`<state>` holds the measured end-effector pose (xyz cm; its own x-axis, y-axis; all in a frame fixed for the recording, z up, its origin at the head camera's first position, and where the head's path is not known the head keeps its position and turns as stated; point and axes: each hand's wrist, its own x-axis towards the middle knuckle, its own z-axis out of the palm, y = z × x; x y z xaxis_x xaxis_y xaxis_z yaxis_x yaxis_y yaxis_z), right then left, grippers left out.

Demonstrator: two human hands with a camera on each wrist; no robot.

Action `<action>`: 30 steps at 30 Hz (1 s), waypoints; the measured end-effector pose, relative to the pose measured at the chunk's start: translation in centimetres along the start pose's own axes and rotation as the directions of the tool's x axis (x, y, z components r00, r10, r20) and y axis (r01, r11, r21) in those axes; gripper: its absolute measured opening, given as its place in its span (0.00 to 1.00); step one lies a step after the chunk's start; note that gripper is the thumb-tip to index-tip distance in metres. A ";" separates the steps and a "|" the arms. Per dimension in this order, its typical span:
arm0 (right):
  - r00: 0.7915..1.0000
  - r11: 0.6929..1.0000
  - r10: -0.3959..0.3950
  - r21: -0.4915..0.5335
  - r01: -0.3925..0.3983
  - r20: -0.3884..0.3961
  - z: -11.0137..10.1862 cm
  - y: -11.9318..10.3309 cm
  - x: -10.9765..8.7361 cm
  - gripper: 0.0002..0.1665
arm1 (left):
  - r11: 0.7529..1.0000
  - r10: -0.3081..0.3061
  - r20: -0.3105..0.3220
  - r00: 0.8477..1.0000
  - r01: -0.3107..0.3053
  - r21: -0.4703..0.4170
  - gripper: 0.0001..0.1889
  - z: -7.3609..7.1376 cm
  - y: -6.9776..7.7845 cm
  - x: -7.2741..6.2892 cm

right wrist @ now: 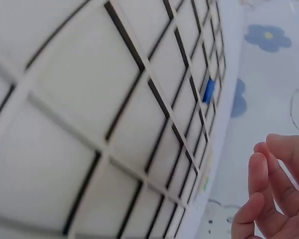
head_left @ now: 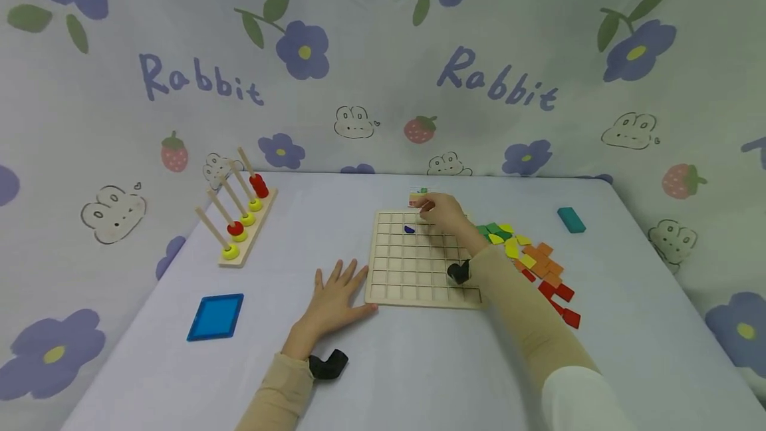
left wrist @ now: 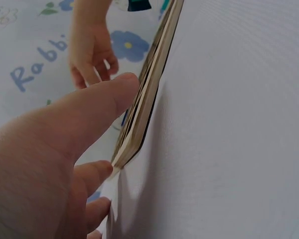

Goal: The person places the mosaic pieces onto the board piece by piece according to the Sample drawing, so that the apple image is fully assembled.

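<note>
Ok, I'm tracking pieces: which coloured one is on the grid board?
The small blue piece; it alone shows on the grid board, while the other pieces lie beyond its right side.

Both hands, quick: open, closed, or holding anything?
Left hand: open, fingers spread, by the grid board.
Right hand: fingers partly curled, nothing visible in its grip; open or closed, can't tell.

You see one board (head_left: 419,278), one blue piece (head_left: 409,229) on it, one card (head_left: 414,197) behind, one tray (head_left: 215,316) and five pegs (head_left: 233,195) left of it.
</note>
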<state>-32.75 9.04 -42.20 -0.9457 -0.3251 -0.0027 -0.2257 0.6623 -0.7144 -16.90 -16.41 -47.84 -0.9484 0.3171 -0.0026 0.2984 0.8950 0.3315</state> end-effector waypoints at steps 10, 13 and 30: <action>0.991 0.996 0.049 0.074 -0.040 -0.124 -4.7 3.7 -3.1 0.16 | 1.000 -0.011 0.008 1.000 0.011 -0.005 0.44 0.5 -0.3 -0.2; 0.986 0.994 0.074 0.088 -0.061 -0.152 -5.8 5.3 -3.8 0.17 | 1.000 -0.015 0.002 1.000 0.015 -0.013 0.44 0.4 -0.3 -0.3; 0.946 0.944 0.312 -0.087 -0.320 -0.086 -7.6 11.2 -7.5 0.15 | 1.000 0.002 -0.005 1.000 -0.002 -0.021 0.44 0.5 0.0 -0.2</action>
<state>-29.94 23.99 -44.83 -0.9853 -0.0424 -0.1654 0.0689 0.7878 -0.6120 -16.63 -16.38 -48.29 -0.9483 0.3173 0.0032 0.2981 0.8874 0.3517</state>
